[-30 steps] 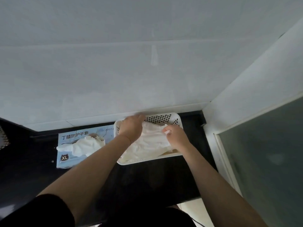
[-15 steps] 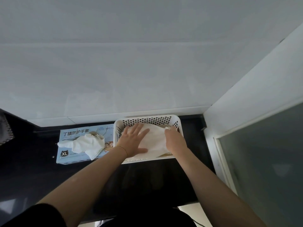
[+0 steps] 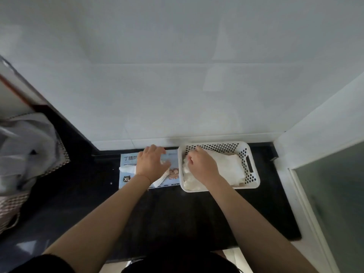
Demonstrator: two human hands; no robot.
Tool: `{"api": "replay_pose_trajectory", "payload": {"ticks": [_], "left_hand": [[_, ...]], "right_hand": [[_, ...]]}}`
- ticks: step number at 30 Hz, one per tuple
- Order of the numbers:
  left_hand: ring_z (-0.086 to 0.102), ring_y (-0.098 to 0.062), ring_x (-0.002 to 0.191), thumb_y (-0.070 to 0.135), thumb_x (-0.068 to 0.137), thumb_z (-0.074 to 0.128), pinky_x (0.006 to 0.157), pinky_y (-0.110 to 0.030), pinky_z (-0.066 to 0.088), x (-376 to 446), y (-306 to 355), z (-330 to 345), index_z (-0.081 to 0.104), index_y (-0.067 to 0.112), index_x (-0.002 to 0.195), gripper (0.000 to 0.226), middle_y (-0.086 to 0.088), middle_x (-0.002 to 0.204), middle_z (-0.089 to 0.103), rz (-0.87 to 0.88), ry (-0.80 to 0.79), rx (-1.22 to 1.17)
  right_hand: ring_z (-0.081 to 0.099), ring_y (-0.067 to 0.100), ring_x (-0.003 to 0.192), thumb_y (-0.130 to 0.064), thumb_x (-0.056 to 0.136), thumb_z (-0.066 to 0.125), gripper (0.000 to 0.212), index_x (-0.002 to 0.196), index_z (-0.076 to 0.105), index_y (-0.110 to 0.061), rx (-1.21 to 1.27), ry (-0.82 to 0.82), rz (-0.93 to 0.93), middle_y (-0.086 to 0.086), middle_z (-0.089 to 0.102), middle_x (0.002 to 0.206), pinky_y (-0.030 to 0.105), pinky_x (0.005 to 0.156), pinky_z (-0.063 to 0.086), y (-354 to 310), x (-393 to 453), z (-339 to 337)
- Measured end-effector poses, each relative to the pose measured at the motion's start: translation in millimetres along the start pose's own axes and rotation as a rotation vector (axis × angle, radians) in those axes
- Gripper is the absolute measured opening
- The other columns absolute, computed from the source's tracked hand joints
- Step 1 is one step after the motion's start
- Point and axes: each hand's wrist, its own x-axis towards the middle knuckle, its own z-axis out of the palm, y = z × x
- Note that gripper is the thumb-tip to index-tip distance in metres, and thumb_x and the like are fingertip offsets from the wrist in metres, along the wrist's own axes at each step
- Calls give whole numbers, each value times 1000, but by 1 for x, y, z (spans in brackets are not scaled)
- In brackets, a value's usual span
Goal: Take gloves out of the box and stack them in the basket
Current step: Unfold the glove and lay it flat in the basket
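Far left: white plastic bag on black counter. Blue glove box flat against wall, white glove poking out. Left hand over box, fingers spread, gripping nothing visible. Right hand inside white basket, fingers curled onto stacked gloves; grip unclear.

boxes: 1 | baskets: 1 | hands: 2
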Motion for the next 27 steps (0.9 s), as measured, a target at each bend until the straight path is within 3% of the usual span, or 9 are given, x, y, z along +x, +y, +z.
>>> {"api": "replay_pose_trajectory", "payload": {"ticks": [3, 8, 11, 15, 17, 19, 21, 24, 27], "left_hand": [[51, -18, 116, 55, 77, 68, 102, -37, 35, -12, -34, -11, 52, 30, 125, 56, 6, 120, 54, -77, -182, 10], [61, -22, 98, 35, 91, 63, 90, -31, 44, -18, -56, -23, 64, 21, 101, 17, 2, 106, 64, -57, -135, 6], [60, -20, 99, 32, 96, 57, 88, -33, 47, -14, -60, -30, 70, 19, 97, 19, 1, 105, 64, -28, -128, 15], [57, -22, 97, 28, 102, 43, 86, -37, 46, -11, -61, -45, 71, 12, 98, 33, -3, 100, 63, 78, -33, 36], [57, -22, 94, 27, 102, 44, 84, -36, 46, -8, -60, -55, 71, 12, 100, 31, -2, 99, 64, 120, 26, -6], [57, -21, 90, 26, 100, 48, 80, -35, 46, -6, -56, -66, 72, 11, 96, 28, -2, 95, 65, 112, 87, -96], [58, -19, 85, 26, 97, 55, 77, -32, 47, -3, -51, -82, 71, 12, 88, 24, 0, 89, 65, 75, 164, -233], [58, -9, 75, 30, 93, 64, 71, -21, 45, 2, -41, -109, 68, 18, 81, 17, 6, 81, 65, -37, 171, -556], [53, -8, 60, 27, 91, 64, 57, -19, 43, 6, -29, -136, 66, 18, 73, 20, 9, 65, 60, -122, 73, -800]], "right_hand": [[56, 20, 90, -16, 96, 50, 15, 101, 64, -12, 51, -90, 15, 1, 56, 101, 32, 74, 49, -32, -1, 20], [52, 21, 111, -16, 94, 53, 25, 117, 62, -19, 7, -181, -25, 0, 61, 116, 35, 91, 46, -68, -1, 46], [47, 21, 123, -27, 91, 60, 35, 126, 55, -24, -60, -197, -16, -2, 56, 128, 42, 101, 42, -80, 2, 53], [49, 21, 114, -32, 87, 63, 36, 119, 55, -20, -8, -142, 24, 0, 55, 118, 37, 89, 43, -92, 7, 54], [50, 22, 99, -27, 87, 61, 15, 96, 55, -16, 26, -90, 14, 1, 54, 98, 32, 74, 37, -98, 11, 48], [50, 24, 87, -21, 89, 60, 18, 79, 46, -15, 62, -42, 30, 2, 49, 83, 32, 66, 32, -104, 13, 40], [51, 25, 81, -17, 91, 61, 16, 80, 52, -10, 165, 40, 68, 3, 50, 81, 33, 65, 35, -111, 18, 25], [57, 24, 89, -17, 93, 61, 15, 103, 63, -5, 407, 126, 99, 8, 57, 97, 30, 72, 42, -116, 25, -5], [55, 13, 98, -23, 85, 72, 43, 125, 55, -19, 550, 205, 22, -2, 53, 114, 18, 79, 43, -125, 26, -38]]}}
